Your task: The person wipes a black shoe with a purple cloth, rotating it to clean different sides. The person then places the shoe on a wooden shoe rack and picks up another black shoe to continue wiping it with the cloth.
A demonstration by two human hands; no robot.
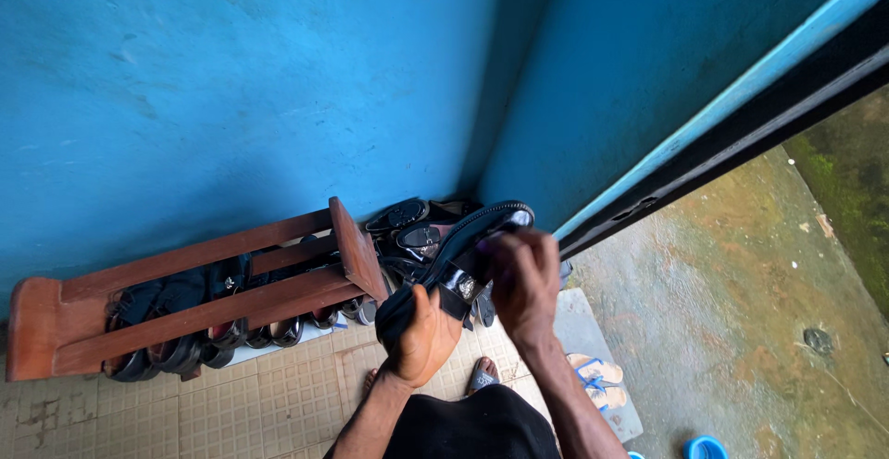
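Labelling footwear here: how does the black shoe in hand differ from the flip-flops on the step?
The black shoe is held up by the left hand and right hand; the flip-flops lie flat on the grey step. The shoe is closed, glossy black; the flip-flops are open, tan with blue straps. Both are footwear.

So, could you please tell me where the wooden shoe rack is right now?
In the head view, the wooden shoe rack stands at lower left against the blue wall, left of the left hand holding a black shoe.

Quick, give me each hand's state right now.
Left hand: closed on the toe end of a black shoe.
Right hand: gripping the same shoe near its heel.
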